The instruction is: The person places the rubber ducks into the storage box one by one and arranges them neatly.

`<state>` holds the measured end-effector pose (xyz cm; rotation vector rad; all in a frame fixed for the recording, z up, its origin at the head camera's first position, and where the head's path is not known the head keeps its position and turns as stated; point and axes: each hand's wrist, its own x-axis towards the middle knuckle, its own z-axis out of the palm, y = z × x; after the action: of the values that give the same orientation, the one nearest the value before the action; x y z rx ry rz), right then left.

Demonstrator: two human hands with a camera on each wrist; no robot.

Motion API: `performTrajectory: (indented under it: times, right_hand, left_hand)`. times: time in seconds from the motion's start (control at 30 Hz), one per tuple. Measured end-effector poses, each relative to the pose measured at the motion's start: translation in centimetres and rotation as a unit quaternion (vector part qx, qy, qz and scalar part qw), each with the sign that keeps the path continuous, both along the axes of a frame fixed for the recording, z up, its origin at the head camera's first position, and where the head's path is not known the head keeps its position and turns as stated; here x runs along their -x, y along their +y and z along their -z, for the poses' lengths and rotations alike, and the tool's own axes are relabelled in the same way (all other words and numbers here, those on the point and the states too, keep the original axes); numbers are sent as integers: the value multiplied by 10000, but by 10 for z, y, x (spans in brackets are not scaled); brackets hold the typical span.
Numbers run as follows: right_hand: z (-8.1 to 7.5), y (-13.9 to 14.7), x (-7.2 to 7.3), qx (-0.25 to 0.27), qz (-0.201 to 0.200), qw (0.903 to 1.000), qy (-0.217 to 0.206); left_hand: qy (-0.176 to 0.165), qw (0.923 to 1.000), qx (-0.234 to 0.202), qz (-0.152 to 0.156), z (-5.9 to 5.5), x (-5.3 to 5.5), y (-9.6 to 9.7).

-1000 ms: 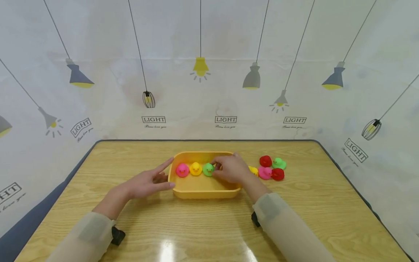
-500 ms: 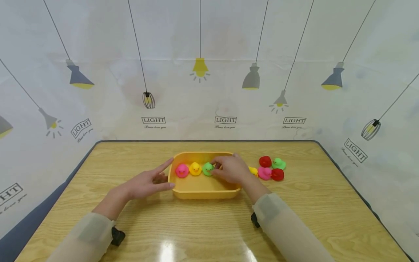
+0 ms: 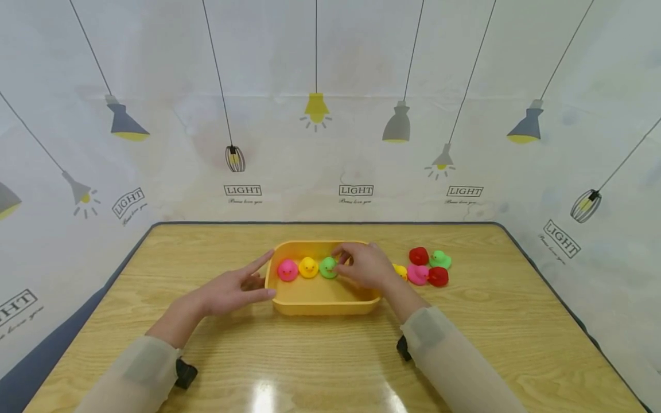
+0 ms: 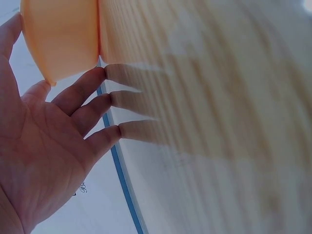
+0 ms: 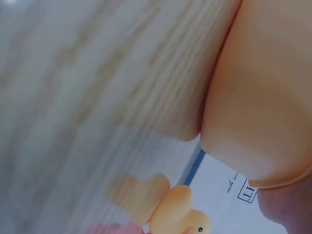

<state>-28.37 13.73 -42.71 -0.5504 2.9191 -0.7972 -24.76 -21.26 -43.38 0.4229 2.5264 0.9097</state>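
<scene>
An orange-yellow tray [image 3: 325, 308] sits on the wooden table with three rubber ducks in a row inside: pink [image 3: 287, 270], yellow [image 3: 308, 268] and green [image 3: 327, 267]. My right hand [image 3: 368, 265] reaches over the tray's right end, thumb and index fingertips at the green duck's right side. My left hand [image 3: 227, 291] spans the tray's left end, index finger and thumb stretched out to its rim. Its other fingertips touch the table beside the tray in the left wrist view. The right wrist view shows only a small part of the right hand, behind the tray wall.
Right of the tray lies a cluster of rubber ducks: a yellow one [image 3: 400, 271] partly behind my right hand, a pink one [image 3: 418, 274], two red ones [image 3: 438, 276] and a green one [image 3: 440, 259]. A lamp-printed backdrop [image 3: 289, 149] encloses the table [image 3: 330, 355].
My right index finger has lifted slightly, widening the gap to the thumb. The left hand, tray and ducks stay in place.
</scene>
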Motion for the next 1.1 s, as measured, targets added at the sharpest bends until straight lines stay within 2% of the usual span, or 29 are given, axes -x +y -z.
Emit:
performTrajectory:
  times: [0.13, 0.23, 0.37, 0.53, 0.7, 0.9, 1.1]
  right_hand:
    - [-1, 2, 0, 713, 141, 9972, -155]
    - [-3, 4, -1, 1348, 77, 9907, -146]
    - [-10, 9, -3, 1786, -121, 9838, -110]
    - [-25, 25, -8, 2110, -84, 9770, -292]
    - [-38, 55, -17, 2231, -20, 9741, -378]
    - [-46, 104, -32, 2118, 268, 9758, -481]
    - [-46, 162, -46, 2045, 551, 9756, -585]
  left_hand:
    - [9, 10000, -6, 16, 0, 0, 0]
    - [21, 10000, 11, 29, -1, 0, 0]
    - [16, 10000, 36, 5, -1, -1, -1]
    - [19, 10000, 37, 17, 0, 0, -2]
    - [54, 10000, 70, 20, -1, 0, -2]
    - [76, 9999, 100, 36, -2, 1, -1]
    - [62, 9999, 109, 10, 0, 0, -2]
